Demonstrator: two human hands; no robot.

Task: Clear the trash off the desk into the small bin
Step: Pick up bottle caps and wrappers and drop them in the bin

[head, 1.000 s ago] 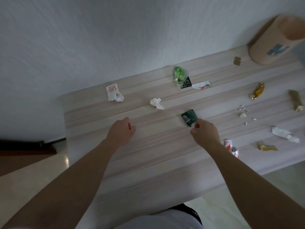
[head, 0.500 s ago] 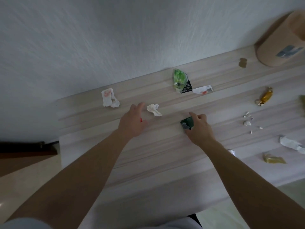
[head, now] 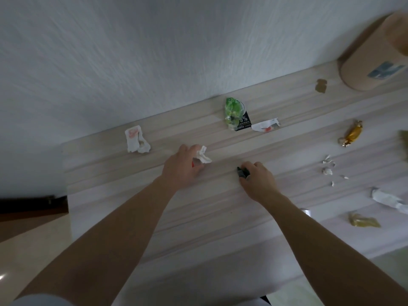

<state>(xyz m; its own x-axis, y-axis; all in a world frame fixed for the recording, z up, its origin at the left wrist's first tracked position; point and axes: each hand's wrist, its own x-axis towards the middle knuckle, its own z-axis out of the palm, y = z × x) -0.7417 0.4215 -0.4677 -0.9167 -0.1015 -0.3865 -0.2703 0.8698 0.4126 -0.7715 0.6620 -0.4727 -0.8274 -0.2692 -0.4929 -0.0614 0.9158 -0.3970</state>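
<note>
My left hand (head: 183, 167) pinches a small crumpled white tissue (head: 203, 154) on the pale wooden desk (head: 209, 217); something red shows inside the palm. My right hand (head: 258, 178) is closed over a dark green wrapper (head: 242, 172), which is mostly hidden under the fingers. The tan cylindrical bin (head: 375, 56) stands at the desk's far right against the wall. Other trash lies around: a white and red crumpled paper (head: 135, 140), a green plastic wrapper (head: 234, 112) and a torn white wrapper (head: 266, 125).
Further right lie a gold candy wrapper (head: 352, 134), white crumbs (head: 329, 168), a white crumpled paper (head: 388, 198), a yellow wrapper (head: 363, 220) and a brown scrap (head: 321, 86). A white wall runs behind the desk. The desk's left edge drops to the floor.
My left hand moved forward and right to the white tissue and closed its fingers on it. My right hand came down over the green wrapper and closed around it.
</note>
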